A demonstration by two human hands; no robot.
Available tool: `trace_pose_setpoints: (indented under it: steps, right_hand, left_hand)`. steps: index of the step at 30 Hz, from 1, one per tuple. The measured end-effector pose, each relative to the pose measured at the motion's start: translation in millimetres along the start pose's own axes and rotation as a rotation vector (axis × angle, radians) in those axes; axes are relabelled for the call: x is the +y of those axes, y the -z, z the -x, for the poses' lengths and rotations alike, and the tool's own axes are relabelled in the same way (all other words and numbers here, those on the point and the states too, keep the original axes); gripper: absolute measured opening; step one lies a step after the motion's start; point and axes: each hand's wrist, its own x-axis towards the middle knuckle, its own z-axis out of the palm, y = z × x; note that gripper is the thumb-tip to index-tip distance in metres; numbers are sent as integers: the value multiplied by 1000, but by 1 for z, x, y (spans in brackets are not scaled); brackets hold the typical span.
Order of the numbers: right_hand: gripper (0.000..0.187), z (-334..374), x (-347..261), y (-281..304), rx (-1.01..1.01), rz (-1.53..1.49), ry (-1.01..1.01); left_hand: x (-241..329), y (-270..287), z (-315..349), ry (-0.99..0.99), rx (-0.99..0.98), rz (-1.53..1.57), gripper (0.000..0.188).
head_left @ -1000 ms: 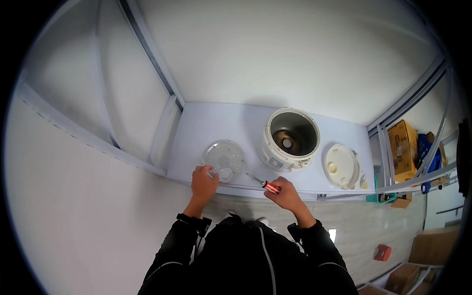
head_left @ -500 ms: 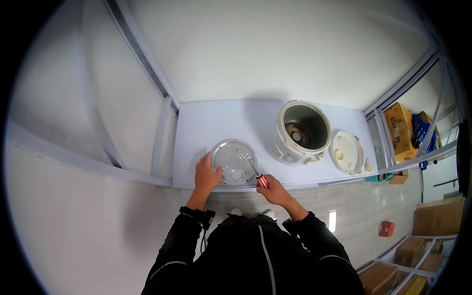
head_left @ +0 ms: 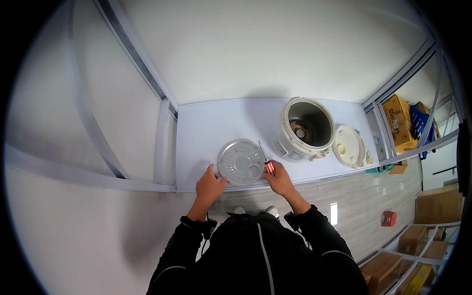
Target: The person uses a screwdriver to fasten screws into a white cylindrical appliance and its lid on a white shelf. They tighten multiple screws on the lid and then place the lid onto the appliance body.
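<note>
A round metal disc (head_left: 238, 160) with a ring of small perforations and a round opening near its lower right rim lies at the front edge of the white table. My left hand (head_left: 209, 189) is at its lower left rim, thumb and fingers apart; whether the thumb touches the rim is hard to tell. In my right hand (head_left: 280, 181) is a screwdriver (head_left: 269, 166) with a red-and-white striped handle. Its shaft points away from me along the disc's right side, and this hand is close against the right rim.
Right of the disc stands an open white cooker body (head_left: 286, 142) with a dark grey interior. Beyond it lies a round white plastic lid (head_left: 351, 152). Metal frame posts (head_left: 164, 142) flank the white table (head_left: 206, 118). Cardboard boxes (head_left: 397, 118) and a red stool (head_left: 388, 219) are off to the right.
The disc has turned counterclockwise, carrying its round opening from the bottom to the lower right. My right hand has moved slightly away from me, and the screwdriver now points more straight ahead.
</note>
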Motion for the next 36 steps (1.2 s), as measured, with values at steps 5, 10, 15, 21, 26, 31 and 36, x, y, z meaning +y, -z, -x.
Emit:
trace_pose_setpoints:
  steps: [5,10,15,21,26,31,36]
  right_hand:
    - [39,1,0,0,71,92,-13]
    - [37,13,-24,8,-23,-16,-160]
    - [44,18,-32,12,-93,-84,-235]
    - [52,18,-9,2,-86,-103,-195]
    - [56,10,19,-9,-121,-124,-140]
    - [54,14,0,-4,-81,-99,-119]
    - [48,17,-19,4,-89,-102,-144]
  left_hand:
    - [-7,-2,-11,-155,114,26,84]
    - [-7,-11,-35,-246,117,95,86]
    - [-5,-16,-41,-221,54,97,84]
    - [-13,-25,-41,-267,120,55,84]
    - [-15,-27,-41,-284,73,105,81]
    - [-15,-27,-32,-277,75,123,77]
    - [-20,-30,-29,-269,86,75,76]
